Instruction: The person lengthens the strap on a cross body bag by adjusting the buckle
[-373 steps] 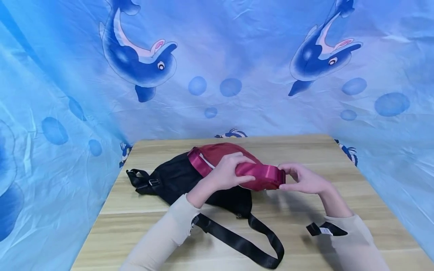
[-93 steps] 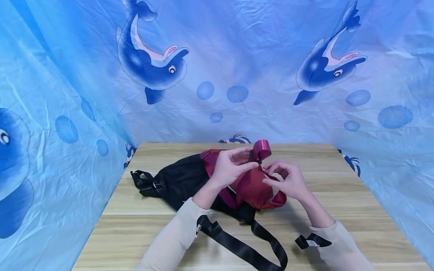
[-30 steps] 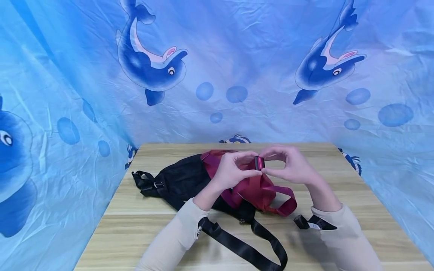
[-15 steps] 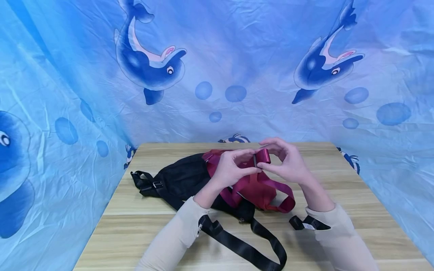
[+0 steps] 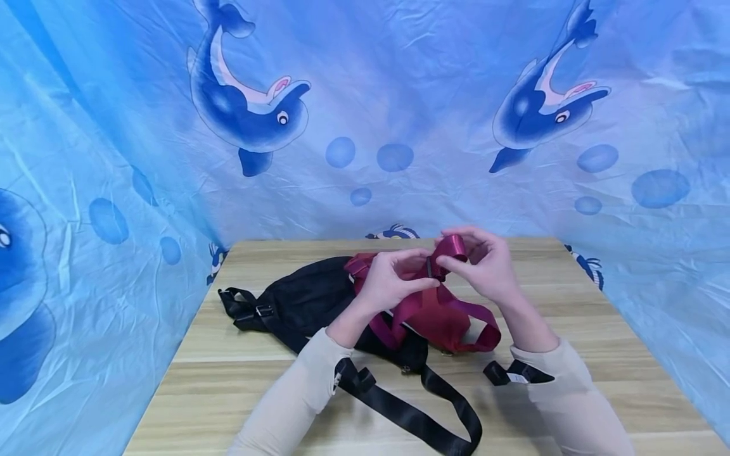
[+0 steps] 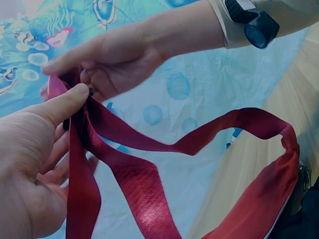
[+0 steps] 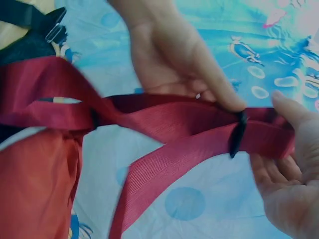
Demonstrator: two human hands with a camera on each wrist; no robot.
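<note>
A red bag with a wide shiny strap lies partly over a black bag. My left hand pinches the strap at a dark slider buckle, raised above the bags. On the far side of that buckle, my right hand holds the folded strap loop between thumb and fingers. Seen in the left wrist view, several runs of red strap hang from the pinched spot down toward the bag. Some left fingertips are hidden behind the strap.
The wooden table carries both bags. A black strap loops toward the front edge, and another buckled strap end lies at left. Blue dolphin-print cloth hangs behind and at the sides.
The strap loop past the buckle has grown longer over the last second, as my right hand shifted its grip on it. My left hand stays nearly in place. Earlier, the strap lay lower, along the bag.
</note>
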